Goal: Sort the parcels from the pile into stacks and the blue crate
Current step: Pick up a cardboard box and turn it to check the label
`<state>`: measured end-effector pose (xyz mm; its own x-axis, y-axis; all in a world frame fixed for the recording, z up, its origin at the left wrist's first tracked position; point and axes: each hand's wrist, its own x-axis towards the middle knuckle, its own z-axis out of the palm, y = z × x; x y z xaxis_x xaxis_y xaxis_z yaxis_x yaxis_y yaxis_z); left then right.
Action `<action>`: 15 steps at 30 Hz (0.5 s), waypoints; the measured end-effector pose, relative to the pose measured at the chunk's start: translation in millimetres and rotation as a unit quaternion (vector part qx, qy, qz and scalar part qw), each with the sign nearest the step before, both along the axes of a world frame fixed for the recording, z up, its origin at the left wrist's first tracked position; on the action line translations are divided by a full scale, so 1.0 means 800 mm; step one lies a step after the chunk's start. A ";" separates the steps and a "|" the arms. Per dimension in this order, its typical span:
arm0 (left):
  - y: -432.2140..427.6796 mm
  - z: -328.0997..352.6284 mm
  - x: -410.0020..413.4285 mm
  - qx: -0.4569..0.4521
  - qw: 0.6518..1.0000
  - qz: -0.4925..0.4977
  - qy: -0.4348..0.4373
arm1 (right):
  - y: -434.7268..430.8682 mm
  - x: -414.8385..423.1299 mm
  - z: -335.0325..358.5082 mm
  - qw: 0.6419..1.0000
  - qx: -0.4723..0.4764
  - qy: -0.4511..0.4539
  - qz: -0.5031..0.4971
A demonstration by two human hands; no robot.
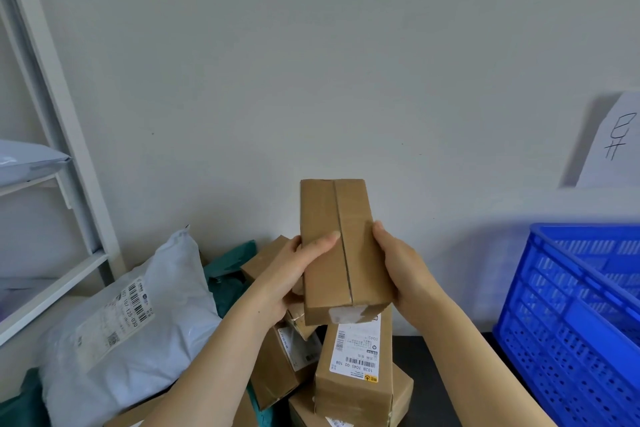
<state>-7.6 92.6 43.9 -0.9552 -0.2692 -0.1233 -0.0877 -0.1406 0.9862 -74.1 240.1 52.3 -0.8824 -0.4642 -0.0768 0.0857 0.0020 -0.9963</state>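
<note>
I hold a long brown cardboard box (337, 250) upright in front of the wall, above the pile. My left hand (294, 274) grips its left side with the thumb across the front. My right hand (401, 267) grips its right side. Below it stands another long box (353, 364) with a white shipping label, on more cardboard boxes (280, 367). A pale grey poly mailer (138, 329) with a barcode label lies at the left of the pile, teal bags (228, 274) behind it. The blue crate (568, 315) stands at the right.
A white metal shelf frame (65, 163) rises at the left with a grey mailer (27, 159) on a shelf. A handwritten paper sign (616, 142) hangs on the wall above the crate. Dark floor (433, 364) shows between pile and crate.
</note>
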 end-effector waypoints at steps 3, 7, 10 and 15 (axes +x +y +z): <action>-0.010 -0.007 0.006 0.122 0.992 0.016 0.029 | 0.000 -0.004 -0.001 0.997 0.010 0.082 0.010; -0.023 -0.024 0.011 0.263 0.962 0.007 0.073 | 0.004 -0.006 -0.006 0.994 0.062 0.082 -0.023; -0.023 -0.031 0.010 0.292 0.952 -0.011 0.088 | 0.004 -0.004 -0.008 0.996 0.067 -0.003 0.051; -0.024 -0.030 0.008 0.284 0.953 -0.011 0.104 | 0.002 -0.007 -0.019 0.995 -0.003 -0.056 0.084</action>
<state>-1.1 73.5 20.1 -0.9795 -0.1949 -0.0500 0.0927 -0.6575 0.7477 -79.5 242.0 36.8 -0.7781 -0.6056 -0.1666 0.1947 0.0196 -0.9807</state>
